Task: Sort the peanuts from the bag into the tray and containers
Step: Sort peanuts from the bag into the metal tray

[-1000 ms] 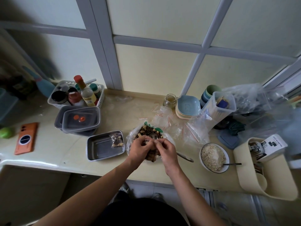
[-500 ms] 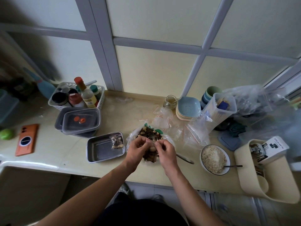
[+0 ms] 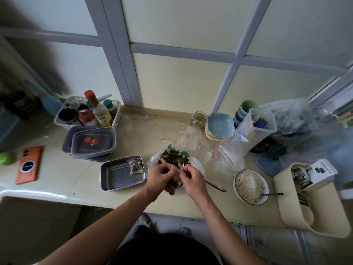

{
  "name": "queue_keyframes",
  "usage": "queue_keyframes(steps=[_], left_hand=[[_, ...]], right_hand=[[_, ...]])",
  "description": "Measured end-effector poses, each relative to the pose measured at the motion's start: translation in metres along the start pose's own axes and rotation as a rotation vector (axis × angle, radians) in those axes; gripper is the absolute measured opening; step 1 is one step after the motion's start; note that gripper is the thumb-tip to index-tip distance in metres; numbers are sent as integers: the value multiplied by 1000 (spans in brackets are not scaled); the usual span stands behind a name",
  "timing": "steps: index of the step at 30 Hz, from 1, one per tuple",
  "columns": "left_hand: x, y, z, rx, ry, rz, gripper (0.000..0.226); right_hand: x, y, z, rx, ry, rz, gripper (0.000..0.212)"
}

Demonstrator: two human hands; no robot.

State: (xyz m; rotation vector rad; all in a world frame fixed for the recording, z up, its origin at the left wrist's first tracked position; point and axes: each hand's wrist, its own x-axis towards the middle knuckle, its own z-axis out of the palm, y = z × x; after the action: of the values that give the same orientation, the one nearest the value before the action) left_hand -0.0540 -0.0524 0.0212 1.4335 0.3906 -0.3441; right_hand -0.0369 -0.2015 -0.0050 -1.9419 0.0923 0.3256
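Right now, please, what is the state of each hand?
Left hand: fingers curled, pinching the top of what seems a small peanut bag.
Right hand: fingers curled, pinching the same bag.

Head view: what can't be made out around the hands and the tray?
- Head view: whether the left hand and right hand hold anything between their fingertips; the curled fingers hide it.
- Near half of the peanut bag: covered by both hands.
- Small packet in the steel tray: contents too small to name.
- Right edge: clear plastic bags are blurred, contents unreadable.
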Motion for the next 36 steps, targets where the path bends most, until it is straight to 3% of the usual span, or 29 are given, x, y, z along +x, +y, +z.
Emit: queue_keyframes(steps=[11,22,28,36], left_hand=[[2,6,-10,97,-93,-18,29],[6,-3,-8,56,2,-52,25],[6,-2,-12,118,-20,-14,21],[0,2,-9,114,-58,-12,26]], right_hand=[[1,1,-3,-20,-37,9,27],[-3,-11,1,-128,-30,31,19],[-4,-10,1,-30,-66,47,22],[-5,-9,2,-103,-22,-40,21]])
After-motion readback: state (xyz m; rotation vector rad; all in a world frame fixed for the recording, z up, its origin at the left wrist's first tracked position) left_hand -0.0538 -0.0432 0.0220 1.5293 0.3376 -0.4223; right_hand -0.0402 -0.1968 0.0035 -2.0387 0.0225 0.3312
